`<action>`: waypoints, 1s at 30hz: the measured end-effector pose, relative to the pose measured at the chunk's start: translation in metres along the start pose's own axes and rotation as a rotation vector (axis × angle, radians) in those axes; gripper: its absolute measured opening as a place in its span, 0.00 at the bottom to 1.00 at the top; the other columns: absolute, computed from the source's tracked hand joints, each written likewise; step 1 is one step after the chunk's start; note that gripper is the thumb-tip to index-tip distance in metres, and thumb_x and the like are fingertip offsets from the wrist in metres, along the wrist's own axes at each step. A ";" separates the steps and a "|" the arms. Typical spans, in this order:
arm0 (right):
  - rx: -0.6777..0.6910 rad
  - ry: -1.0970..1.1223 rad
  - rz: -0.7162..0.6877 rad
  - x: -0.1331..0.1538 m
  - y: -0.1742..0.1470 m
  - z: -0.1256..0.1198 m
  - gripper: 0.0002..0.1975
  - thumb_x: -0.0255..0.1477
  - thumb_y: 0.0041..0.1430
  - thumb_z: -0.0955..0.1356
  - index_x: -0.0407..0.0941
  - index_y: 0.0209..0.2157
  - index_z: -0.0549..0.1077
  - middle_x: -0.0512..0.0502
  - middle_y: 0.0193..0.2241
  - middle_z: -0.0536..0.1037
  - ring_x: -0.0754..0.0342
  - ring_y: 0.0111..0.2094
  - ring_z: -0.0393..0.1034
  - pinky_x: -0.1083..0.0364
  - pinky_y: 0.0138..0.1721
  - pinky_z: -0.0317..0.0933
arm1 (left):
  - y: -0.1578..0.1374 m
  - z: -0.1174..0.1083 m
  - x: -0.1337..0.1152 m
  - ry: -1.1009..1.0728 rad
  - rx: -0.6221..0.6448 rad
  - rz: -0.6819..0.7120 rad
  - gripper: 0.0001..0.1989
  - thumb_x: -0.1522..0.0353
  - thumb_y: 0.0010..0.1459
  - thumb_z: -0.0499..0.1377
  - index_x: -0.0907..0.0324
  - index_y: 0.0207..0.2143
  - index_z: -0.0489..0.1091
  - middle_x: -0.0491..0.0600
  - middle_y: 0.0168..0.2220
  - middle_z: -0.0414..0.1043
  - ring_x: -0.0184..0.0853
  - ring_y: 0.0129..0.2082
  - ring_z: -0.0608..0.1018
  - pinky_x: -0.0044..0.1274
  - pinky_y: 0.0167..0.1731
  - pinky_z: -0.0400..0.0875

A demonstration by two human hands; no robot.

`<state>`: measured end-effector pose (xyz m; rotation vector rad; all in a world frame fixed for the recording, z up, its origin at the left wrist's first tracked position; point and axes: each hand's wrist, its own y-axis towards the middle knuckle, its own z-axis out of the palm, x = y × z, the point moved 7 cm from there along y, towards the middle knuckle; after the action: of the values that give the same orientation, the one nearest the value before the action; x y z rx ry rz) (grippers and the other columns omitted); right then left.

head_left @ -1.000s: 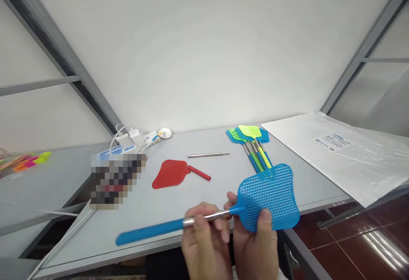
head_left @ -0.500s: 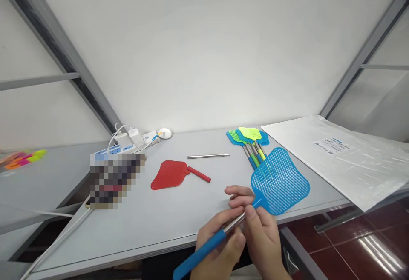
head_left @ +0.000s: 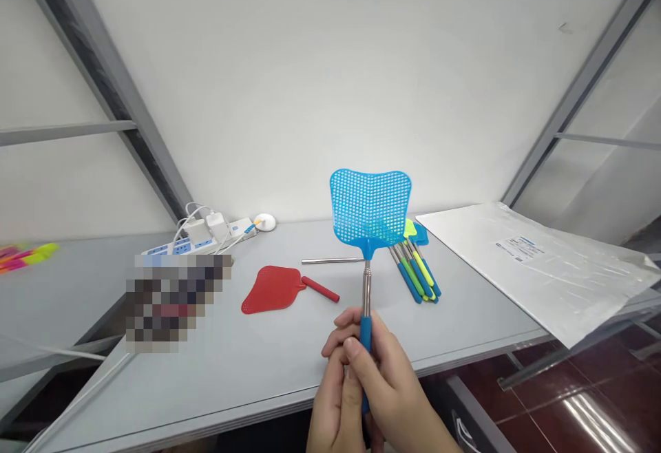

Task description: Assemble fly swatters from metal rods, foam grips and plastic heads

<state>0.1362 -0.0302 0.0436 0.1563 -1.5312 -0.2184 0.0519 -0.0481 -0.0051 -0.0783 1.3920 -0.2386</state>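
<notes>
A blue fly swatter (head_left: pixel 370 208) stands upright before me, its mesh head at the top and its metal rod running down into a blue grip. My right hand (head_left: pixel 390 377) is wrapped round the grip, thumb across the front. My left hand (head_left: pixel 338 394) is closed against the grip's lower part from the left; some of its fingers are hidden. Beyond, a red swatter head (head_left: pixel 273 289) lies on the table beside a red handle sleeve (head_left: pixel 321 289). Behind them rests a thin metal rod (head_left: pixel 330 261), its right end hidden by the held swatter.
Several blue, green and yellow fly swatters (head_left: pixel 416 270) lie in a bunch at the right. A white package (head_left: pixel 485 253) covers the table's right end. A power strip (head_left: pixel 191 239) with chargers and cables, and a blurred-out item (head_left: pixel 175 305), occupy the left.
The blue swatter has swung from a rightward tilt to upright and shifted left. My right hand has moved from its metal rod down to the blue grip.
</notes>
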 end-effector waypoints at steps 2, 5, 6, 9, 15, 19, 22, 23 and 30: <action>0.013 -0.134 0.067 -0.003 0.004 0.002 0.18 0.41 0.69 0.59 0.46 0.51 0.69 0.48 0.32 0.76 0.55 0.30 0.70 0.56 0.33 0.64 | 0.005 -0.006 -0.017 0.100 0.012 0.175 0.20 0.52 0.62 0.56 0.53 0.48 0.75 0.47 0.25 0.73 0.31 0.16 0.69 0.22 0.18 0.67; -0.072 -0.393 0.023 0.006 0.022 -0.025 0.22 0.41 0.69 0.58 0.46 0.58 0.65 0.51 0.26 0.73 0.54 0.26 0.68 0.56 0.29 0.61 | 0.010 -0.014 -0.042 0.289 0.091 0.517 0.13 0.59 0.63 0.57 0.53 0.39 0.79 0.53 0.34 0.76 0.39 0.33 0.78 0.28 0.37 0.74; -0.143 -0.518 -0.013 0.012 0.030 -0.041 0.23 0.41 0.68 0.59 0.45 0.59 0.63 0.50 0.28 0.74 0.52 0.28 0.69 0.55 0.31 0.62 | 0.011 -0.018 -0.046 0.343 0.089 0.591 0.11 0.61 0.63 0.57 0.52 0.39 0.79 0.54 0.38 0.77 0.41 0.39 0.78 0.29 0.42 0.73; -0.357 -0.885 0.019 0.026 0.055 -0.094 0.25 0.40 0.67 0.59 0.45 0.61 0.60 0.44 0.35 0.77 0.47 0.35 0.73 0.53 0.36 0.62 | 0.019 -0.033 -0.048 0.498 0.045 0.705 0.10 0.66 0.63 0.57 0.51 0.42 0.77 0.53 0.43 0.76 0.43 0.44 0.76 0.31 0.44 0.71; -0.392 -1.315 0.287 0.020 0.099 -0.155 0.22 0.35 0.64 0.59 0.44 0.56 0.69 0.37 0.40 0.79 0.42 0.39 0.74 0.51 0.34 0.60 | 0.037 -0.062 -0.046 0.695 -0.071 0.719 0.08 0.67 0.63 0.57 0.52 0.42 0.75 0.52 0.46 0.74 0.45 0.50 0.72 0.37 0.48 0.70; -0.372 -1.399 0.364 0.004 0.112 -0.163 0.22 0.34 0.62 0.60 0.44 0.54 0.72 0.34 0.43 0.79 0.40 0.42 0.74 0.50 0.35 0.62 | 0.040 -0.063 -0.044 0.715 -0.055 0.680 0.09 0.66 0.64 0.56 0.52 0.44 0.74 0.52 0.47 0.74 0.46 0.51 0.71 0.37 0.47 0.70; -0.337 -1.442 0.396 -0.010 0.114 -0.162 0.22 0.33 0.62 0.59 0.44 0.54 0.73 0.35 0.43 0.79 0.42 0.43 0.74 0.51 0.36 0.63 | 0.040 -0.059 -0.042 0.768 -0.054 0.692 0.09 0.66 0.64 0.56 0.51 0.44 0.74 0.51 0.47 0.74 0.45 0.50 0.72 0.37 0.47 0.69; -0.328 -1.455 0.403 -0.013 0.114 -0.162 0.22 0.33 0.63 0.59 0.44 0.53 0.73 0.35 0.43 0.79 0.42 0.43 0.74 0.51 0.37 0.63 | 0.040 -0.057 -0.042 0.790 -0.053 0.694 0.09 0.66 0.64 0.56 0.51 0.44 0.74 0.50 0.47 0.74 0.45 0.50 0.72 0.36 0.46 0.69; -0.279 -1.518 0.398 -0.028 0.112 -0.159 0.19 0.33 0.63 0.61 0.45 0.52 0.73 0.35 0.49 0.75 0.43 0.44 0.73 0.51 0.40 0.62 | 0.039 -0.052 -0.040 0.898 -0.055 0.708 0.09 0.65 0.65 0.55 0.52 0.44 0.74 0.50 0.46 0.75 0.44 0.48 0.73 0.35 0.44 0.67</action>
<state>0.2988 0.0796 0.0374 -0.7002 -2.9420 -0.2314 -0.0007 0.0029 0.0162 0.5327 2.2116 0.4141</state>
